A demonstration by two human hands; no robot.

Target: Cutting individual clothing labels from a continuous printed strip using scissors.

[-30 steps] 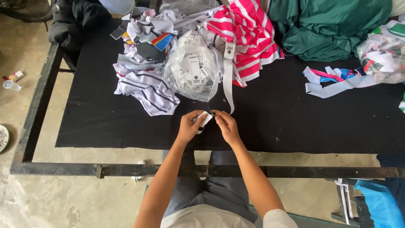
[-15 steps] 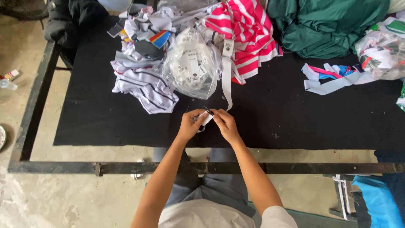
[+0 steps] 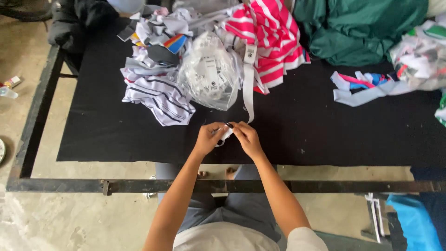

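Black table (image 3: pixel 116 139) unchanged; both hands (image 3: pixel 227 137) still pinch the small white strip (image 3: pixel 225 135).

Small white fabric strip (image 3: pixel 226 135) pinched above black table.

Clear plastic bag (image 3: pixel 210 76) stuffed with small white paper tags bearing dark print, resting on the black table cover (image 3: pixel 297 125) beside striped cloth. Hanging just right of it, 1 small white rectangular label (image 3: pixel 250 54) on a pale strap.
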